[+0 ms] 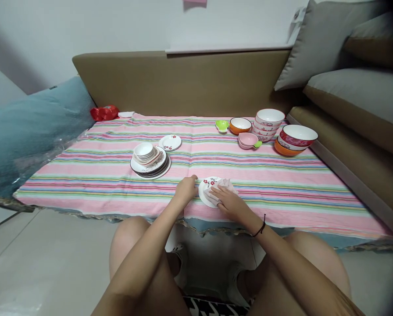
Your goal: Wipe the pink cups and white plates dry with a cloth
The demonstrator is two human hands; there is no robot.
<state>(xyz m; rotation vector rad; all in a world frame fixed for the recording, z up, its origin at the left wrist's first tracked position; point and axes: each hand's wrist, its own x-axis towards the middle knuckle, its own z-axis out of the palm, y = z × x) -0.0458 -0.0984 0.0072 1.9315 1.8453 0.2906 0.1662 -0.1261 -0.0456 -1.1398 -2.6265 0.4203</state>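
Note:
A small white plate [203, 186] with red flowers lies flat near the front edge of the striped cloth. My right hand [227, 199] presses a crumpled, pale pink wiping cloth [231, 185] onto its right half, hiding part of the plate. Close by the plate's left rim is my left hand [186, 189], one finger held out apart from the others. Its remaining fingers are partly hidden, and I cannot tell whether they touch the rim. Left of it stands a stack of plates [162, 169] with small white bowls [144, 150] on top. Behind that stack lies another flowered plate [170, 142].
Toward the back right are a green dish [222, 126], an orange bowl [240, 127], pink bowls [248, 140], a stack of patterned bowls [269, 123] and a red-and-orange stack [297, 139]. A red package [105, 113] lies back left. Cushions [357, 96] pile up at right.

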